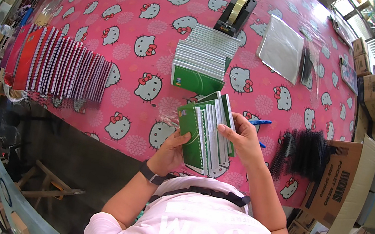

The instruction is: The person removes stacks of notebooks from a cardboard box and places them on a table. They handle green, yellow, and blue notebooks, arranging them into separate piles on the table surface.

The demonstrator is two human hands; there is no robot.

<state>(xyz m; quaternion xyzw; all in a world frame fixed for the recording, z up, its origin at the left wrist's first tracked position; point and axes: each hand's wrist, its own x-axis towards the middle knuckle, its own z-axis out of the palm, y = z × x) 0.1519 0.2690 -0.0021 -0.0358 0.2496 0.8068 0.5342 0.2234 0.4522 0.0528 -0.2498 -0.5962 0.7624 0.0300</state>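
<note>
Between my two hands is a fanned bundle of green-covered notebooks, with white page edges showing and punched holes along one side. My left hand grips the bundle's left side, thumb on the green front cover. On the right, my right hand holds the back notebooks, its thumb against the page edges. Just beyond my hands a long row of similar green notebooks lies overlapped on the table. Blue-handled pliers, or a similar tool, lie partly hidden behind my right hand.
A black tape dispenser stands behind the green row. Spiral-bound red notebooks stack at the left table edge. Clear plastic sleeves lie at the far right. Black spiral coils sit beside an open cardboard box. A pink patterned cover spreads over the table.
</note>
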